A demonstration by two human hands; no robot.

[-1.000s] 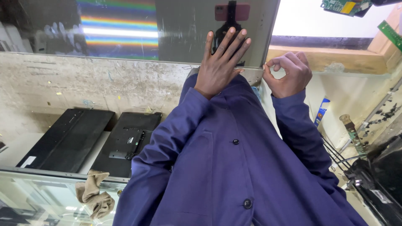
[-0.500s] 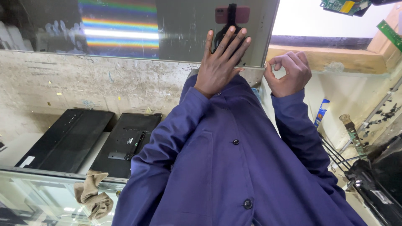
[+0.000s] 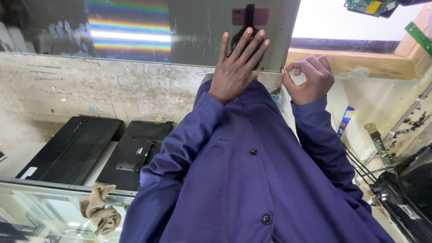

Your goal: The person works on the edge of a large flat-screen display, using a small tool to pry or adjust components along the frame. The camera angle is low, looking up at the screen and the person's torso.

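Observation:
A large grey reflective panel [image 3: 189, 31] with a rainbow glare stands in front of me, and its glass mirrors a red holder. My left hand [image 3: 234, 72] lies flat against the panel's lower right part with its fingers spread. My right hand [image 3: 310, 81] is just beside the panel's right edge. Its thumb and forefinger are pinched together at the lower right corner, and the other fingers are curled. Both arms are in dark blue buttoned sleeves [image 3: 252, 180].
Two black flat screens [image 3: 72, 148] [image 3: 135, 153] lie face down at the left. A tan cloth [image 3: 99, 211] rests on a glass top. At the right are a wooden frame [image 3: 351, 65], green circuit boards [image 3: 366, 6], black cables [image 3: 360, 166] and a dark device [image 3: 409, 189].
My right hand has loosened from a fist holding something pale into a pinch at the panel's corner. My left hand has stayed flat on the panel.

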